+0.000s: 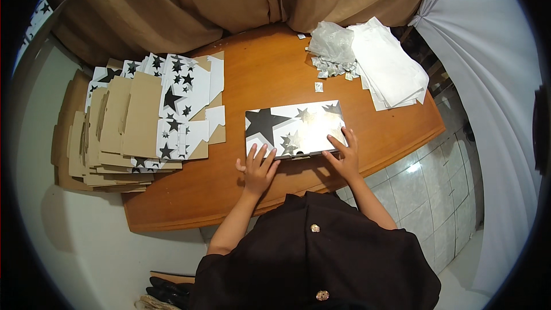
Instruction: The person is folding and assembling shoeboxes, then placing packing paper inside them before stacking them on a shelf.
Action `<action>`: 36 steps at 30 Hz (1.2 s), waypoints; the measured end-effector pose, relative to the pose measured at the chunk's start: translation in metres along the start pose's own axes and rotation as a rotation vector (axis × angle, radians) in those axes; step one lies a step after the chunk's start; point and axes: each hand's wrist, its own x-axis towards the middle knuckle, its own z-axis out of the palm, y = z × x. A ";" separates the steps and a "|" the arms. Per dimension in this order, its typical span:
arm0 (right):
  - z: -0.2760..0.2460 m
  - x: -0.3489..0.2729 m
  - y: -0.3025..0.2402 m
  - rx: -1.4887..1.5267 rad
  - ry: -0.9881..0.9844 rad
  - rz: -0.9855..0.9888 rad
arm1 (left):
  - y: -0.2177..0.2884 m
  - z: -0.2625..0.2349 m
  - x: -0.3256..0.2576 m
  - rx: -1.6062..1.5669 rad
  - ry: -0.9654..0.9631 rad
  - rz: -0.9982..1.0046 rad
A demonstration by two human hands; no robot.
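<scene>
A closed white cardboard box printed with black stars lies in front of me on the wooden table. My left hand rests at its near left corner, fingers spread against the front edge. At the near right corner, my right hand has its fingers apart, with some fingertips on the lid and others along the front edge. Neither hand grips the box; light glares off the right half of its lid.
Flattened star-printed cartons are piled on the table's left. White paper sheets, a crumpled clear plastic bag and several small sachets lie at the back right. One sachet sits apart. Brown curtains hang behind the table.
</scene>
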 end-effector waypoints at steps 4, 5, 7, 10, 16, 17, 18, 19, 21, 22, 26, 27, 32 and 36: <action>-0.005 -0.005 -0.008 -0.395 0.039 -0.157 | -0.006 0.000 -0.001 -0.096 -0.085 0.002; -0.002 -0.009 -0.002 -0.440 0.067 -0.242 | -0.006 0.001 0.000 -0.097 -0.085 0.002; 0.006 -0.016 0.015 -0.391 0.023 -0.247 | -0.007 0.004 0.001 -0.200 -0.094 0.013; 0.005 -0.012 0.009 -0.367 0.002 -0.261 | -0.008 0.005 0.002 -0.184 -0.069 0.019; 0.007 -0.001 -0.025 -0.209 -0.028 -0.311 | -0.009 0.009 0.000 -0.220 -0.042 0.005; 0.013 -0.002 -0.028 -0.199 -0.030 -0.397 | -0.008 0.009 0.000 -0.219 -0.040 0.005; 0.019 -0.004 -0.031 -0.187 -0.035 -0.482 | -0.007 0.009 0.000 -0.219 -0.038 -0.003; 0.022 -0.003 -0.034 -0.209 -0.037 -0.523 | -0.006 0.009 0.001 -0.219 -0.035 -0.011; 0.025 -0.003 -0.034 -0.223 -0.053 -0.537 | -0.006 0.009 0.002 -0.223 -0.039 -0.015; 0.026 -0.004 -0.033 -0.240 -0.068 -0.550 | -0.006 0.009 0.002 -0.230 -0.042 -0.017; 0.031 -0.004 -0.023 -0.232 -0.079 -0.584 | -0.006 0.009 0.002 -0.230 -0.037 -0.021; 0.031 -0.003 -0.021 -0.246 -0.087 -0.608 | -0.006 0.008 0.001 -0.229 -0.039 -0.024; 0.030 0.003 -0.020 -0.225 -0.165 -0.637 | -0.006 0.008 0.000 -0.236 -0.043 -0.038; 0.027 0.008 -0.024 -0.202 -0.184 -0.695 | -0.007 0.009 -0.002 -0.249 -0.046 -0.039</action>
